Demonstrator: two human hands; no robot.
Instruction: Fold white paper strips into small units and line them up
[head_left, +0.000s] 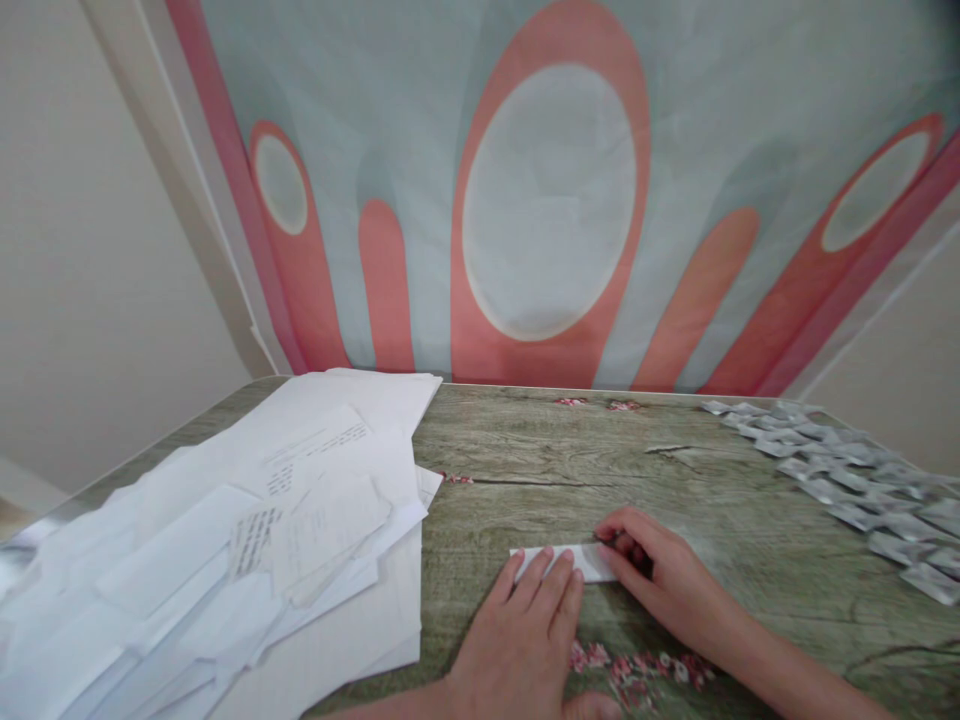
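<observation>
Paper strip: the white paper strip point(591, 565) lies flat on the bench, at its near part, about parallel to the far edge.
Strip and hands: it is between the two hands; the left fingertips cover its left part, the right hand is at its right end.
Left hand: the left hand point(521, 622) lies palm down, fingers straight and slightly spread, probably to keep the thin paper from sliding.
Right hand: the right hand point(666, 572) is curled, thumb and forefinger close together at the strip's end, perhaps to control this edge; whether they pinch it, I cannot tell.
Bench: the wood-patterned bench point(487, 440) gives a flat support between the two groups of paper.
Paper pile: at left, the loose paper pile point(187, 560) overlaps untidily, apparently within reach.
Folded pieces: at right, grey-white folded pieces point(847, 480) stand in rows, seemingly kept apart from loose sheets.
</observation>
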